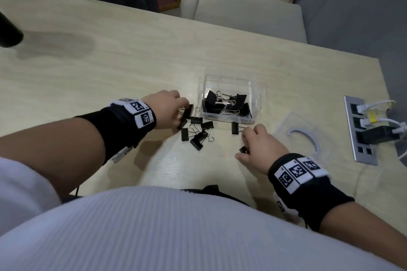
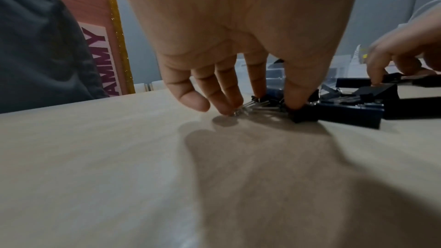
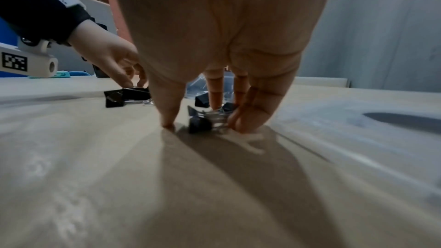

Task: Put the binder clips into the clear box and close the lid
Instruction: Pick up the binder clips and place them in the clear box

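Observation:
The clear box (image 1: 253,94) stands open on the wooden table, with several black binder clips (image 1: 222,101) inside. Its clear lid (image 1: 302,136) lies flat to the right of it. Several loose clips (image 1: 199,135) lie in front of the box, and one more clip (image 1: 234,127) sits apart nearer my right hand. My left hand (image 1: 184,114) is at the left of the pile; its thumb and fingers (image 2: 259,90) pinch a clip (image 2: 304,115) there. My right hand (image 1: 243,145) curls over a single clip (image 3: 200,124), fingers on its wire handles, thumb beside it.
A metal socket panel (image 1: 361,130) with white and black plugs is set into the table at the right. A dark round object (image 1: 8,28) is at the far left. A person in dark clothing (image 2: 35,44) is beyond the far table edge.

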Tool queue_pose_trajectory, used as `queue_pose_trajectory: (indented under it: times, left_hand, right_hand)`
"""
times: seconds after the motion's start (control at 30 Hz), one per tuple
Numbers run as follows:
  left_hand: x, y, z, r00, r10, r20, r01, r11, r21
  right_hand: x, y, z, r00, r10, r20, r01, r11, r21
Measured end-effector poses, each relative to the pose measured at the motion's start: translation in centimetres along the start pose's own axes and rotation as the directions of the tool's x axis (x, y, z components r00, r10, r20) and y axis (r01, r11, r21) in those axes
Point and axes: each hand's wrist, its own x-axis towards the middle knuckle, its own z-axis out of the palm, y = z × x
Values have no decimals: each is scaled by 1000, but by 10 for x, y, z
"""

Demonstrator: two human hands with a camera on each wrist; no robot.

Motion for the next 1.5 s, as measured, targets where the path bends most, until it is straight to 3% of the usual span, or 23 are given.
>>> queue_pose_trajectory:
  times: [0.1, 0.27, 0.6, 0.83, 1.0, 1.17, 1.3, 1.4, 1.47, 1.5]
  left_hand:
    - [0, 4, 4, 1000, 3, -5, -3, 1000, 8]
    - [5, 7, 4, 996, -95, -2, 95, 995, -34]
    - [14, 10, -1, 972, -216, 94, 218, 976, -8]
    - [21, 3, -23, 983, -160, 90, 163, 986, -22]
    - [30, -7, -60, 983, -135, -121, 122, 986, -115]
    - [43, 3, -85, 925, -240, -295, 125, 924, -360]
    - [55, 26, -79, 930, -230, -285, 43, 842, -537]
    - [63, 37, -70, 952, -189, -242, 43, 863, -504]
    - [65, 37, -65, 953, -195, -233, 60, 872, -486]
    - [65, 34, -62, 951, -207, -231, 70, 868, -491]
  right_hand:
    - [-1, -11, 4, 997, -48, -59, 53, 994, 92]
    - [-2, -21, 2, 987, -102, -124, 119, 984, 133]
    - [1, -19, -6, 971, -154, -182, 190, 961, 200]
    - [2, -19, -21, 962, -190, -195, 257, 874, 414]
    - [9, -20, -38, 982, -142, -124, 189, 766, 615]
    - [22, -19, -51, 989, -89, -122, 151, 626, 765]
    - [35, -20, -70, 980, 36, -194, 149, 515, 844]
    - [51, -19, -82, 926, 225, -302, 167, 473, 865]
    - [61, -18, -86, 896, 325, -302, 162, 394, 905]
    - [64, -17, -88, 890, 342, -300, 151, 400, 904]
